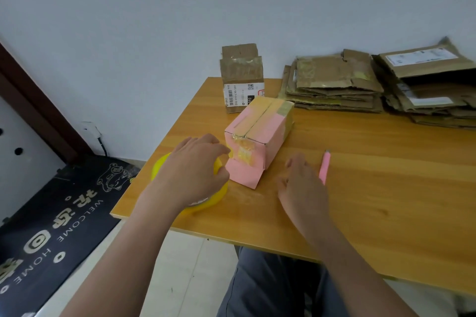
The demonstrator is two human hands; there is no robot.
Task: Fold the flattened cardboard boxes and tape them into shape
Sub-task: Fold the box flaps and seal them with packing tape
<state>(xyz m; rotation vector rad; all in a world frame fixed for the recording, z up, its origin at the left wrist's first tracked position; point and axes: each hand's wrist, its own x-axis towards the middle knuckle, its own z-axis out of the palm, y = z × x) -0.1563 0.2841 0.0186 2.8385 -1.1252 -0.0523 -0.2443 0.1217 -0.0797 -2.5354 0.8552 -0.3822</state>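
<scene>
Grey trousers of the seated person fill the bottom edge below a wooden table. On it, the left hand lies over a yellow tape roll at the table's near left corner, fingers curled over the roll's top, with the fingertips reaching the taped near end of a pink box; whether they pinch a tape end cannot be told. That box lies on its side just right of the left hand, its top seam taped, a pink flap folded out onto the table at its near end. The right hand rests on the table, holding nothing, with relaxed fingers, just right of the flap. A pink pen-like tool lies just beside this hand on its right. Beyond the pink box stands a brown box with a shipping label. Flattened cardboard stacks sit well beyond the right hand by a white wall. Left of the left arm, a dark welcome mat covers the floor.
</scene>
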